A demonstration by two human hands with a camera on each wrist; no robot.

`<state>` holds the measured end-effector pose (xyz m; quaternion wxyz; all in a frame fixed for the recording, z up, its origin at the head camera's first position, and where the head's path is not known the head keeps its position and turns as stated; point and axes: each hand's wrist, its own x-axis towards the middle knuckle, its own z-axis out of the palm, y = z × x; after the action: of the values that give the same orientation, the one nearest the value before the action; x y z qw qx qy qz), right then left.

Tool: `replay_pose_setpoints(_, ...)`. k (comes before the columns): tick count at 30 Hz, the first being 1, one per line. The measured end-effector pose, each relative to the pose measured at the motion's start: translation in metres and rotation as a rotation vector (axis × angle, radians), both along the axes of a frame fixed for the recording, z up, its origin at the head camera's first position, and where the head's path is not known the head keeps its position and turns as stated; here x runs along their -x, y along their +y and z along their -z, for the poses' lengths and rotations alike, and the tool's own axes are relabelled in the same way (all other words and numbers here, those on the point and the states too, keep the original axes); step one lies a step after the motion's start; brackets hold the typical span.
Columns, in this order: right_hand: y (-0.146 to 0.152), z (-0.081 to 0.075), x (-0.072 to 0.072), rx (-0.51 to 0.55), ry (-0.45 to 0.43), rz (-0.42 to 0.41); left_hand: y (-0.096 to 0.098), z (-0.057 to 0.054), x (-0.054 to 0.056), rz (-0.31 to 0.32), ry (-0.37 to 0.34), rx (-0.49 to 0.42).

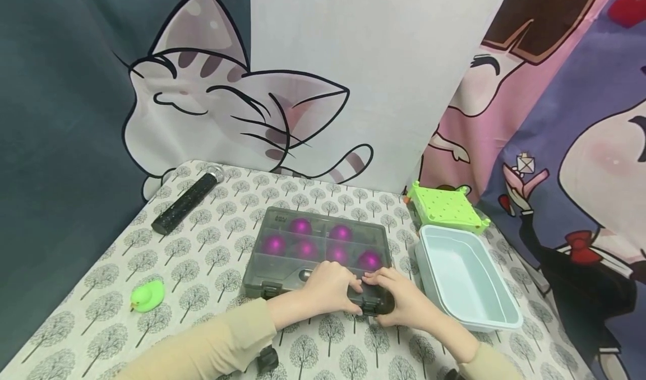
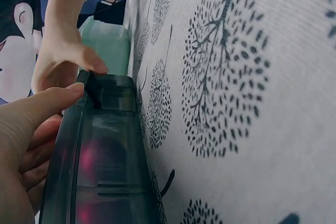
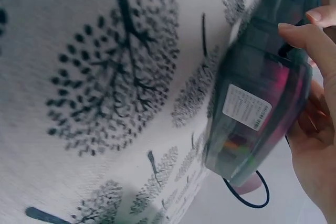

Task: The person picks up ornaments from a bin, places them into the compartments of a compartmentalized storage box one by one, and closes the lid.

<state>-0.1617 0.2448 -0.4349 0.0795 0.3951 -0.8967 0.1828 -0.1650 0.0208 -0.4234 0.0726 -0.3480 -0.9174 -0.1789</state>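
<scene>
A translucent dark grey compartment box (image 1: 287, 270) lies on the table with its lid down. Several purple balls (image 1: 275, 245) show through the lid, and a barcode label (image 3: 247, 106) is on its side. Both hands are at the box's front right latch (image 1: 370, 304). The left hand (image 1: 325, 287) has its fingers over the lid and its thumb at the latch. My right hand (image 1: 404, 299) holds the front right corner, fingers on top, thumb low at the front. In the right wrist view, the right thumb (image 3: 299, 35) reaches the latch close beside the left thumb (image 3: 323, 15).
A pale blue tub (image 1: 469, 279) stands right of the box, with a green perforated basket (image 1: 446, 206) behind it. To the left are a green toy duck (image 1: 148, 296) and a black microphone-like cylinder (image 1: 187, 203). Printed curtains hang behind the tree-patterned tablecloth (image 1: 217, 256).
</scene>
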Motion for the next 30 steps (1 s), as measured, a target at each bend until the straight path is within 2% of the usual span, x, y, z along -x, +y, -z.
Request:
replay_pose_setpoints(3, 0.002, -0.001, 0.003, -0.001, -0.006, -0.018, 0.002, 0.001, -0.002, -0.003, 0.009, 0.008)
replay_pose_setpoints(12, 0.004, -0.003, 0.005, 0.021, -0.003, -0.037, 0.010, -0.001, -0.005, -0.013, 0.092, 0.098)
replay_pose_setpoints(18, 0.002, -0.003, 0.006, 0.038, -0.011, -0.055, 0.014, 0.000, -0.007, -0.016, 0.152, 0.117)
replay_pose_setpoints(30, 0.000, -0.011, 0.008, 0.024, -0.093, -0.041, 0.014, 0.000, -0.005, -0.022, 0.153, 0.074)
